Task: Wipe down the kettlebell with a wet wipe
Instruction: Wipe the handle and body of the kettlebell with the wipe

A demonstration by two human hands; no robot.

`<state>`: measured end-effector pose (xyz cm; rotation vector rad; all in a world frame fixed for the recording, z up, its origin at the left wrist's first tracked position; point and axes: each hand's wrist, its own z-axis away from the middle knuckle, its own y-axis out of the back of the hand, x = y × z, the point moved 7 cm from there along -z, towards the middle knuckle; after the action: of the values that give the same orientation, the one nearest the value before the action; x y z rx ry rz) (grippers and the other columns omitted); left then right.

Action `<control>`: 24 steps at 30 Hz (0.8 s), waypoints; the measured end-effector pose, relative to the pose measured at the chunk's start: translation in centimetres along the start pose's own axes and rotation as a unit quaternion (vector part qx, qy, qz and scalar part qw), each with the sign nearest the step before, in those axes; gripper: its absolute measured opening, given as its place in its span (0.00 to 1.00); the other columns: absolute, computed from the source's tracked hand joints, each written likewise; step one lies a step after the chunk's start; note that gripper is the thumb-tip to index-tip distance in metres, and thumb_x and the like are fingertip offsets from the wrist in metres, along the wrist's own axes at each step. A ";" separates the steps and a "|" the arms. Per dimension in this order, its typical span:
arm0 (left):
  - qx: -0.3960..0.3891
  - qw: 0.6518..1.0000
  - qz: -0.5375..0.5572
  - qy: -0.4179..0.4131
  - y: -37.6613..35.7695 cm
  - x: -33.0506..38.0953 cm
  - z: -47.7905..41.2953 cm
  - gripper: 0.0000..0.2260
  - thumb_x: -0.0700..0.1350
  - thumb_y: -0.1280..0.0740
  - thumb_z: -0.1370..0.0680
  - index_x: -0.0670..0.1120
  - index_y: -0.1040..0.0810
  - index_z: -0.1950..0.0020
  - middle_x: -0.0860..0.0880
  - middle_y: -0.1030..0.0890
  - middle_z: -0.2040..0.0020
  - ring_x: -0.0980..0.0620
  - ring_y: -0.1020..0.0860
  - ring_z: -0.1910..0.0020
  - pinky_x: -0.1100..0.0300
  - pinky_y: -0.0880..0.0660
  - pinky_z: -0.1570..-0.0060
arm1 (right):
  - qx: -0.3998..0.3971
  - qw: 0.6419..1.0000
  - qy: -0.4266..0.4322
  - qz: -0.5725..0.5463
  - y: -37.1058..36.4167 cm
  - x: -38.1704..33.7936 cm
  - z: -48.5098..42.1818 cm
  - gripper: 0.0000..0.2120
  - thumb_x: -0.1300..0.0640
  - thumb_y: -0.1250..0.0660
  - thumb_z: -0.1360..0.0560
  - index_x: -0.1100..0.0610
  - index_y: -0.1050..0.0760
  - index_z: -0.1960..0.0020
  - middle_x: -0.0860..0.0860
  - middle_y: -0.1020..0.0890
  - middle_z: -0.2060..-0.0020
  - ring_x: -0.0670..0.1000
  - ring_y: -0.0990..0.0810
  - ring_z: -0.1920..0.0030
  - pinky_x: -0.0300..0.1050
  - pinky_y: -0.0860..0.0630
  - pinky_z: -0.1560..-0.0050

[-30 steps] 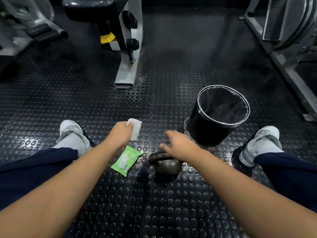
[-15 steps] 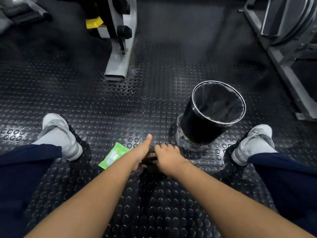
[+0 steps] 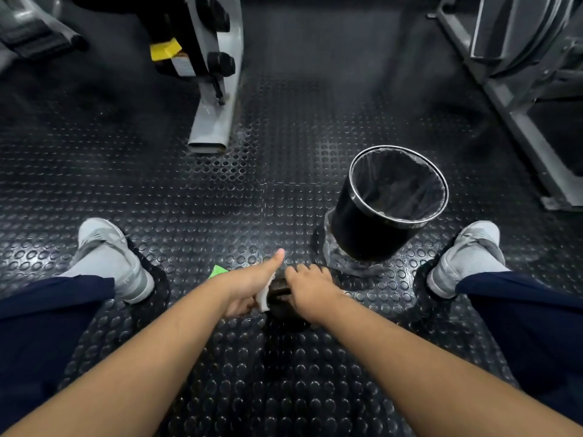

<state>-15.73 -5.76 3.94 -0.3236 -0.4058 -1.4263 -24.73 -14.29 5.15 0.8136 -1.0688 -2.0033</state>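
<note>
Kettlebell (image 3: 279, 293) sits on the studded floor (image 3: 220, 209) between my feet, mostly hidden by both hands. Only a dark strip of handle and body shows.

Right hand (image 3: 312, 293): grip clenched over the handle from above, fingers curled round it. Left hand (image 3: 244, 287): grip grasping the wipe (image 3: 262, 299), which is pressed to the bell's left side, thumb sticking straight out.

Handling, by my reckoning:
- Bell is cast metal, so heavy and rigid. It should not shift under a wipe, though it may rock if I push high.
- The handle is the place to hold. I steady it there and turn the bell to reach the far side.
- A damp surface could get slick.
- Wipe is thin, limp and wet. It bunches easily, so I keep it flat under the fingers.

Count:
- kettlebell: one
- wipe: one in hand
- green pack (image 3: 219, 270): one, a corner showing past my left wrist
- bin (image 3: 356, 228): one, lined, just beyond the bell
- shoes: two
</note>
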 end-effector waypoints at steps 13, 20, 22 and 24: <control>0.102 0.989 0.103 0.003 0.4 -3.2 -4.1 0.37 0.72 0.52 0.20 0.44 0.19 0.40 0.37 0.13 0.51 0.44 0.16 0.61 0.59 0.20 0.66 | 0.004 1.000 -0.001 -0.029 0.6 -0.2 0.5 0.14 0.54 0.36 0.19 0.54 0.31 0.34 0.56 0.25 0.35 0.60 0.28 0.34 0.60 0.36 0.29; 0.002 0.996 0.085 0.004 0.7 -0.9 -1.5 0.40 0.74 0.48 0.22 0.44 0.25 0.29 0.42 0.15 0.41 0.43 0.16 0.43 0.47 0.22 0.36 | 0.006 1.000 -0.008 -0.025 0.3 0.0 0.1 0.18 0.52 0.35 0.18 0.54 0.32 0.31 0.57 0.25 0.34 0.60 0.29 0.33 0.60 0.36 0.29; -0.002 0.999 0.052 0.014 1.4 -0.1 -1.1 0.39 0.75 0.48 0.22 0.48 0.34 0.22 0.40 0.19 0.33 0.40 0.20 0.35 0.47 0.27 0.34 | 0.002 1.000 -0.010 -0.023 0.3 0.0 0.0 0.19 0.50 0.35 0.18 0.54 0.33 0.31 0.57 0.26 0.33 0.61 0.29 0.33 0.60 0.36 0.29; -0.001 0.998 0.060 0.006 1.5 0.3 -1.4 0.35 0.73 0.47 0.21 0.49 0.32 0.26 0.38 0.21 0.32 0.37 0.21 0.34 0.45 0.26 0.35 | -0.001 1.000 -0.011 -0.014 0.3 -0.1 0.0 0.19 0.50 0.35 0.19 0.54 0.33 0.30 0.57 0.26 0.33 0.61 0.29 0.32 0.60 0.36 0.28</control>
<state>-14.14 -6.47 2.91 -0.3358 -0.3680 -1.3105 -24.62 -14.33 5.46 0.8101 -1.0727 -2.0404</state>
